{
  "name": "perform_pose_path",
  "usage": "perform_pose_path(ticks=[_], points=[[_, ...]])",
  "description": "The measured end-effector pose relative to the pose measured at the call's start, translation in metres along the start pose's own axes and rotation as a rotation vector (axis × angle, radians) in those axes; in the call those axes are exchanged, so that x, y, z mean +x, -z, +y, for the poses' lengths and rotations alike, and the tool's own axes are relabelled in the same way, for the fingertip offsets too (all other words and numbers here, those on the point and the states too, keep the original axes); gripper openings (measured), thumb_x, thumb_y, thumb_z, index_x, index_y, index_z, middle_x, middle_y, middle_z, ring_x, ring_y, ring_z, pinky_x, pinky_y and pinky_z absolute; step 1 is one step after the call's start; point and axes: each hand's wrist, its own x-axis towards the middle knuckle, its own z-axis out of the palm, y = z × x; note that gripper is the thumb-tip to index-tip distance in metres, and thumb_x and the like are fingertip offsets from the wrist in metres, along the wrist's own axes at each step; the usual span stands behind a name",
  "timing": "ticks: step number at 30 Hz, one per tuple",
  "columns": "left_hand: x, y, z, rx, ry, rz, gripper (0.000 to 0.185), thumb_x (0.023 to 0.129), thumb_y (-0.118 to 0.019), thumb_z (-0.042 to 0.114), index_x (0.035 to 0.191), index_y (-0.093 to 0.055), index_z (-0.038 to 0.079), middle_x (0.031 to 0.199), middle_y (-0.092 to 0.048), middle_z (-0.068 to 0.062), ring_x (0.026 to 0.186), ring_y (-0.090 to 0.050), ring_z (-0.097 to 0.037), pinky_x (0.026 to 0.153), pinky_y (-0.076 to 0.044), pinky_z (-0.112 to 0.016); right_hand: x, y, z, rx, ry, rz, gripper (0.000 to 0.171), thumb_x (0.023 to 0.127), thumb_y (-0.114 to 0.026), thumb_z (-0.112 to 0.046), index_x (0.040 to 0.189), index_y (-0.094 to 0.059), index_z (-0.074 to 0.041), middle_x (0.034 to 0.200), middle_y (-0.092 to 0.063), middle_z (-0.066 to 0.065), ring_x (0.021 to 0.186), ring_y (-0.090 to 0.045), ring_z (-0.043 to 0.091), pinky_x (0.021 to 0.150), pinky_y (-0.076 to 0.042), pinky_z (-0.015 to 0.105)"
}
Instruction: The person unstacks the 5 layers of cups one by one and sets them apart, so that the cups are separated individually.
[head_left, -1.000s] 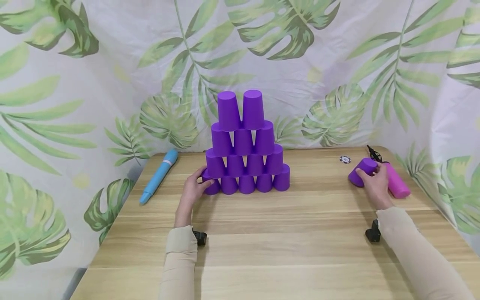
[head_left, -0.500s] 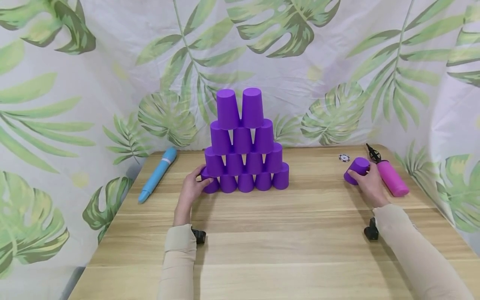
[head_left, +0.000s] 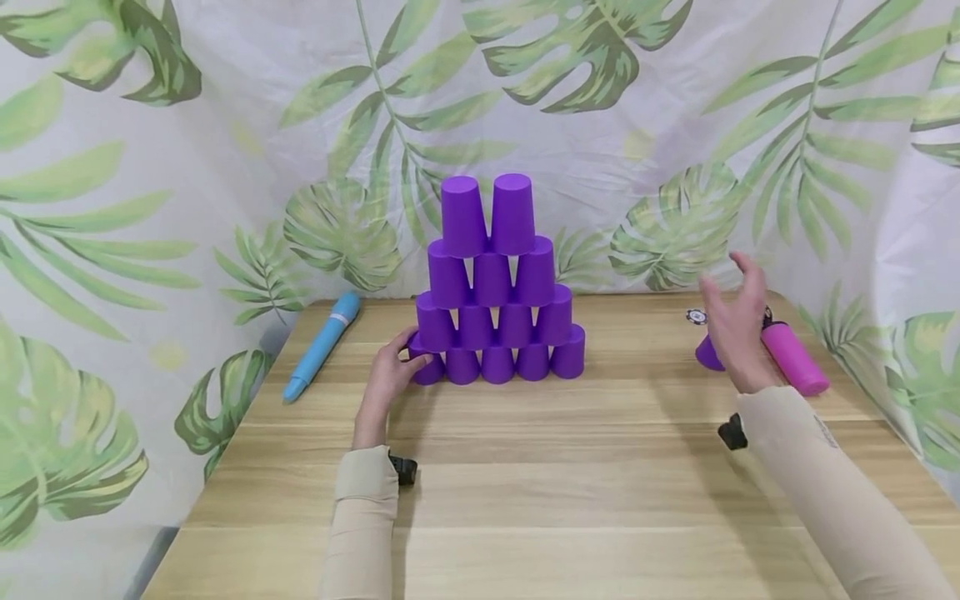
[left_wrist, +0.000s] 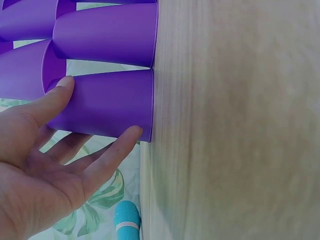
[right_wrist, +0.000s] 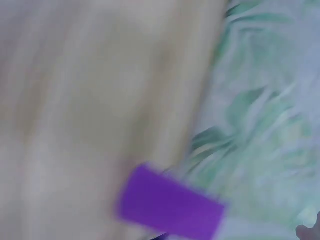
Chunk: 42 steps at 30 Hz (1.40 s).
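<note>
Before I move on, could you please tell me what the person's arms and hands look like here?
Both arms wear long beige sleeves; the left sleeve appears turned back at the cuff, and the right sleeve bears a small greyish mark, too small to read. A black device sits at the left wrist, a similar one at the right. The left hand and right hand are gloveless.
</note>
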Motion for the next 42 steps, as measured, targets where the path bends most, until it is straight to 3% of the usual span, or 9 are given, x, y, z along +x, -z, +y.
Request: perform_pose_path(ticks=[4, 11, 15, 18, 21, 26, 32, 39, 42], points=[[0.000, -0.001, -0.002, -0.019, -0.009, 0.002, 0.058, 0.090, -0.068, 0.008, 0.143, -0.044, 0.003, 0.138, -0.049, -0.026, 0.123, -0.050, -0.040, 0.095, -0.049, -0.050, 0.009, -0.024, -0.047, 0.094, 0.121, -0.054, 0.054, 0.095, -0.060, -0.031, 0.143, -0.040, -0.014, 0.145, -0.041, 0.004, 0.135, -0.034, 0.013, 0.114, -0.021, 0.026], [-0.002, -0.002, 0.001, -0.015, -0.012, 0.012, 0.059, 0.089, -0.068, 0.009, 0.143, -0.044, 0.004, 0.137, -0.050, -0.024, 0.124, -0.049, -0.038, 0.098, -0.047, -0.049, 0.001, -0.059, -0.161, 0.256, 0.285, -0.221, 0.050, 0.093, -0.062, -0.012, 0.138, -0.043, 0.000, 0.137, -0.050, 0.013, 0.128, -0.045, 0.020, 0.110, -0.034, 0.030], [0.000, -0.001, 0.003, -0.009, -0.011, 0.013, 0.059, 0.089, -0.068, 0.010, 0.143, -0.044, 0.005, 0.137, -0.050, -0.024, 0.124, -0.049, -0.039, 0.098, -0.047, -0.049, -0.002, -0.074, -0.206, 0.251, 0.333, -0.383, 0.057, 0.093, -0.062, -0.011, 0.143, -0.037, -0.001, 0.142, -0.046, 0.014, 0.131, -0.043, 0.022, 0.111, -0.033, 0.032], [0.001, 0.000, 0.003, -0.025, -0.021, 0.019, 0.060, 0.089, -0.069, 0.008, 0.143, -0.044, 0.004, 0.137, -0.050, -0.025, 0.124, -0.049, -0.040, 0.099, -0.046, -0.051, -0.002, -0.085, -0.227, 0.206, 0.307, -0.531, 0.063, 0.094, -0.062, -0.019, 0.148, -0.031, -0.008, 0.149, -0.038, 0.011, 0.136, -0.038, 0.023, 0.113, -0.030, 0.033], [0.000, 0.000, 0.002, -0.029, -0.042, 0.025, 0.059, 0.088, -0.070, 0.010, 0.142, -0.046, 0.005, 0.136, -0.051, -0.026, 0.124, -0.049, -0.040, 0.099, -0.046, -0.051, 0.001, -0.093, -0.237, 0.184, 0.245, -0.625, 0.067, 0.094, -0.062, -0.026, 0.151, -0.029, -0.014, 0.152, -0.035, 0.007, 0.138, -0.036, 0.026, 0.113, -0.032, 0.036], [-0.004, -0.001, 0.003, -0.020, -0.039, 0.023, 0.057, 0.088, -0.070, 0.012, 0.141, -0.048, 0.006, 0.133, -0.052, -0.026, 0.118, -0.053, -0.042, 0.091, -0.052, -0.048, 0.004, -0.105, -0.236, 0.231, 0.165, -0.662, 0.067, 0.092, -0.064, -0.024, 0.150, -0.031, -0.013, 0.149, -0.039, 0.010, 0.133, -0.042, 0.030, 0.109, -0.037, 0.039], [-0.003, 0.000, 0.004, -0.030, 0.042, -0.009, 0.060, 0.091, -0.065, 0.008, 0.145, -0.040, 0.005, 0.139, -0.047, -0.025, 0.124, -0.048, -0.040, 0.098, -0.047, -0.049, 0.003, -0.110, -0.237, 0.217, 0.155, -0.665, 0.069, 0.091, -0.065, -0.021, 0.149, -0.030, -0.009, 0.147, -0.040, 0.014, 0.130, -0.046, 0.031, 0.106, -0.041, 0.039], [-0.003, 0.000, 0.004, -0.033, 0.033, -0.006, 0.060, 0.091, -0.067, 0.009, 0.145, -0.041, 0.006, 0.139, -0.048, -0.023, 0.125, -0.048, -0.039, 0.097, -0.048, -0.048, 0.020, -0.135, -0.208, 0.225, 0.185, -0.641, 0.073, 0.086, -0.073, -0.027, 0.148, -0.035, -0.016, 0.137, -0.049, 0.010, 0.115, -0.058, 0.025, 0.095, -0.050, 0.036], [-0.002, 0.000, 0.003, -0.042, 0.033, -0.009, 0.060, 0.091, -0.066, 0.008, 0.145, -0.041, 0.006, 0.139, -0.048, -0.023, 0.124, -0.049, -0.039, 0.097, -0.049, -0.048, 0.018, -0.136, -0.207, 0.232, 0.197, -0.641, 0.071, 0.086, -0.073, -0.024, 0.147, -0.037, -0.014, 0.133, -0.052, 0.011, 0.110, -0.060, 0.026, 0.093, -0.051, 0.035]])
